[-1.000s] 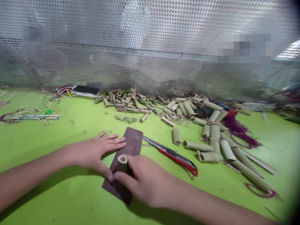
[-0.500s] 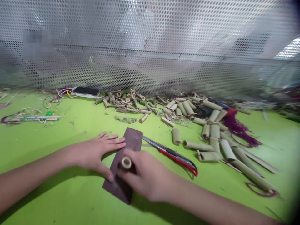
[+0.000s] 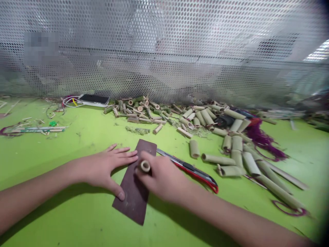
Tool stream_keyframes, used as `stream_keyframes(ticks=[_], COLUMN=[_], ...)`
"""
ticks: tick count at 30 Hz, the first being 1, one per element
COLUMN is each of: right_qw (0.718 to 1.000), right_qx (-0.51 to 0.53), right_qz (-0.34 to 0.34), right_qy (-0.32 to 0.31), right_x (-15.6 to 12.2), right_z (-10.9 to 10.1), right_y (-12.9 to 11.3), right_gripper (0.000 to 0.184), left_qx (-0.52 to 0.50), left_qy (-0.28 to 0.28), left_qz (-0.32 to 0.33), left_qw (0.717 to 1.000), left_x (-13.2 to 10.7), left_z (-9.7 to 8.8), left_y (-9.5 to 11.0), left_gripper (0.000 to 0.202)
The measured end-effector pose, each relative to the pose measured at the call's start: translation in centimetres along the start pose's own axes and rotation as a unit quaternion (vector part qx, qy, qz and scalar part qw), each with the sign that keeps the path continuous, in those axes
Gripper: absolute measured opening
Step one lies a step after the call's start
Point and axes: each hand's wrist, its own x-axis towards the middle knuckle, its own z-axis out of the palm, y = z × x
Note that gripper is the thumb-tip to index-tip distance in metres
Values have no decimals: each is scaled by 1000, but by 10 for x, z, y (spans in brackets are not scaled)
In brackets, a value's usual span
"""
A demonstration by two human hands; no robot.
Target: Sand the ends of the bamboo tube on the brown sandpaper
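Note:
A dark brown sheet of sandpaper (image 3: 133, 199) lies on the green table (image 3: 77, 212) in front of me. My left hand (image 3: 105, 168) rests flat on the sheet's left edge, fingers spread, thumb pressing its side. My right hand (image 3: 161, 178) is closed round a short bamboo tube (image 3: 145, 166), held upright with its lower end on the far half of the sheet. A utility knife (image 3: 192, 169) with a red and black handle lies just right of my right hand.
Piles of cut bamboo tubes (image 3: 231, 151) cover the table's far middle and right, with purple cord (image 3: 264, 142) among them. A phone (image 3: 94, 99) lies by the perforated metal screen (image 3: 164, 51). Sticks and scraps (image 3: 36, 128) lie at far left.
My right hand has slid the bamboo tube away from me along the sandpaper, from the near half to the far half. The left hand has stayed put.

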Motion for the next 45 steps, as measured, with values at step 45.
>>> stream_keyframes(ticks=[45], right_qw=[990], right_qx=[99], right_qz=[-91], right_qy=[42], right_x=[0], right_z=[-2], right_y=[6], right_gripper=[6], left_qx=[-3], left_qy=[25], left_qz=[40], left_qw=[999], left_x=[3], left_z=[5], left_y=[-7], left_gripper=[111])
